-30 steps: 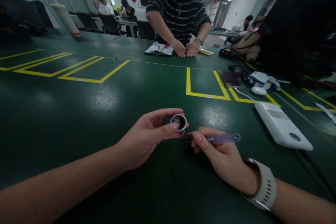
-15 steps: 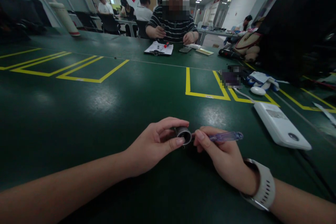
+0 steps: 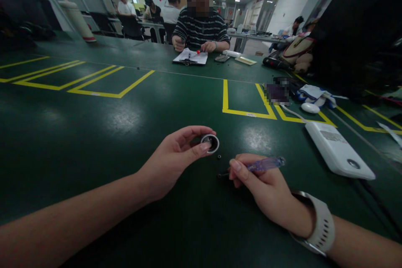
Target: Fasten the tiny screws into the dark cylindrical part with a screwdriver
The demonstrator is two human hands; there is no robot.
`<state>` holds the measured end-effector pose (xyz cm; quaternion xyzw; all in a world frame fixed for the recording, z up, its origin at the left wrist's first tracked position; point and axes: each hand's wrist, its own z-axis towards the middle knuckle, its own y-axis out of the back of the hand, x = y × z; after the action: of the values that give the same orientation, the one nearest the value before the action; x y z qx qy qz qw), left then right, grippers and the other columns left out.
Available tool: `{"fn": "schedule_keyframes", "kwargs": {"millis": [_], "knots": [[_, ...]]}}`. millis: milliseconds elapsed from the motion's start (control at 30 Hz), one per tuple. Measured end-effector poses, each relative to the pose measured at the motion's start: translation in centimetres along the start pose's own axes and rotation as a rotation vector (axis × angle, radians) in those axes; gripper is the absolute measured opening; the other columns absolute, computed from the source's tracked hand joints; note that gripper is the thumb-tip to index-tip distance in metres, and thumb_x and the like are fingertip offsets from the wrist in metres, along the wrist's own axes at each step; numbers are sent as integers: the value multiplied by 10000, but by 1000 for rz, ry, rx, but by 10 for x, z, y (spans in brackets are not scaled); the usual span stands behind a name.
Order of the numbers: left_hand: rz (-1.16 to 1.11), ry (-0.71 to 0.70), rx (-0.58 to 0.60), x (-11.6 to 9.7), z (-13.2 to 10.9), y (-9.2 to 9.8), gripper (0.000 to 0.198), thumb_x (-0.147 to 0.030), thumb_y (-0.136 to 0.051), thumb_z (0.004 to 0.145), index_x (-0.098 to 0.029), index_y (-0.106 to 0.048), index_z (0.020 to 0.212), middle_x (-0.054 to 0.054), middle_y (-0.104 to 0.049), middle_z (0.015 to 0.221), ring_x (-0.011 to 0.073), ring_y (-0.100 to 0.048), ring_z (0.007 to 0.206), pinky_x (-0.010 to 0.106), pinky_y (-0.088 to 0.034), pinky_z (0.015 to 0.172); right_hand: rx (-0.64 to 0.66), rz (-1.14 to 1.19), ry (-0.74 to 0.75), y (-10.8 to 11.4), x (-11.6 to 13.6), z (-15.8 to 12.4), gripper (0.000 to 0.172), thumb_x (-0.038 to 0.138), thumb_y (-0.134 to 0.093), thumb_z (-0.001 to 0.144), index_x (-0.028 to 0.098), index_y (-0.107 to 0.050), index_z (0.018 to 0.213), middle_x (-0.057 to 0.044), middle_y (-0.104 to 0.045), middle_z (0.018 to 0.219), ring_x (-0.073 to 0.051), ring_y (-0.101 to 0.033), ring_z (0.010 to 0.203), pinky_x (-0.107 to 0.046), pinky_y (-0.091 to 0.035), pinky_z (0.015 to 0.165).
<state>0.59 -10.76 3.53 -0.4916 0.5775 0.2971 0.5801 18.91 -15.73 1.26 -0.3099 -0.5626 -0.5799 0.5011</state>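
My left hand (image 3: 176,157) pinches a small round grey part (image 3: 210,143) with a silver rim, its open face turned toward me, a little above the green table (image 3: 94,134). To its right, my right hand (image 3: 260,184) is closed around a screwdriver with a clear purple handle (image 3: 265,163); its dark tip (image 3: 221,174) rests near the table surface. A tiny dark piece (image 3: 219,157), perhaps a screw, lies on the table between the two hands. A white watch sits on my right wrist (image 3: 317,228).
A white flat device (image 3: 339,150) with a cable lies to the right, with a white mouse (image 3: 310,107) and gloves (image 3: 315,92) behind it. Yellow tape marks boxes on the table. Across the table a person in a striped shirt (image 3: 201,29) sits with papers (image 3: 190,57).
The round part has come away from the screwdriver tip and been lifted and turned face-on to me. The right hand dropped slightly. The person opposite sat back and moved their hands.
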Motion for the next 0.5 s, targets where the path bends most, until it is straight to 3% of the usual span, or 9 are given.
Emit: {"fn": "schedule_keyframes", "kwargs": {"millis": [100, 233, 300, 400, 500], "knots": [[-93, 16, -45, -3, 2, 1, 220, -154, -690, 734, -167, -662, 952, 56, -684, 1041, 201, -631, 978, 346, -482, 911, -22, -54, 2, 0, 1, 0, 347, 382, -469, 889, 167, -582, 640, 9, -531, 565, -113, -517, 540, -239, -390, 507], [-138, 43, -62, -5, 4, 1, 202, -122, -681, 733, -162, -675, 931, 60, -686, 1039, 207, -618, 1014, 350, -484, 919, -60, 82, -261, 2, -4, 8, 385, 486, -479, 860, 167, -581, 670, 12, -540, 516, -117, -522, 483, -237, -407, 475], [-146, 45, -61, -6, 4, 0, 196, -117, -678, 733, -159, -679, 925, 62, -688, 1038, 209, -617, 1018, 349, -484, 916, -60, 98, -302, 3, -5, 11, 388, 496, -486, 851, 165, -578, 672, 11, -543, 503, -119, -524, 469, -239, -414, 471], [-130, 47, -72, -6, 3, 0, 213, -120, -691, 715, -155, -681, 926, 63, -695, 1023, 207, -626, 991, 352, -478, 917, -49, 21, -209, 3, -4, 9, 376, 464, -467, 873, 163, -586, 681, 3, -550, 524, -124, -526, 481, -244, -409, 466], [-70, 47, -100, -6, 2, 1, 303, -105, -724, 665, -156, -676, 959, 58, -704, 1003, 198, -632, 968, 345, -462, 927, -45, -120, 69, 1, -1, 2, 313, 344, -459, 904, 161, -588, 685, -7, -563, 591, -127, -539, 551, -257, -415, 520]]}}
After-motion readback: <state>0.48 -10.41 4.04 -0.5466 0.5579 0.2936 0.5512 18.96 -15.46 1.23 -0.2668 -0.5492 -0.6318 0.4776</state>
